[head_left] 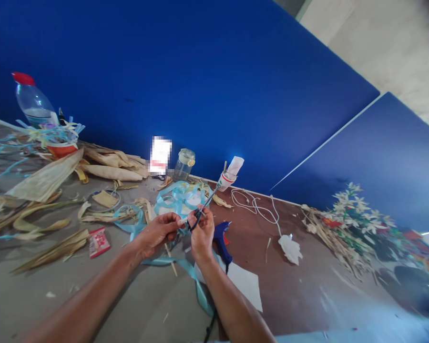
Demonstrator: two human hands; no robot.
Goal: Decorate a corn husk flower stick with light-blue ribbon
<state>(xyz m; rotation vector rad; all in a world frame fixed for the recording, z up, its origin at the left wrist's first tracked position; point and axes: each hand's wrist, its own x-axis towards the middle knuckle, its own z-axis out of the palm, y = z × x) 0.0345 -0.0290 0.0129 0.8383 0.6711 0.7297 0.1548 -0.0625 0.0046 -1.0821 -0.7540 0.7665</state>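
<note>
My right hand is closed around the dark handles of a pair of scissors, whose blades point up and away to the right. Close beside it, my left hand pinches something small and pale between thumb and fingers; what it is I cannot make out. Just behind both hands lies a loose heap of light blue ribbon. A length of the same ribbon runs below my wrists toward the front. Right of my right hand rests a blue glue gun, and a white sheet lies partly under my forearm.
Dried corn husks and a red packet lie at left. A red-capped bottle, a lidded jar and a paper cup stand along the blue partition. A white cable and white flowers are at right.
</note>
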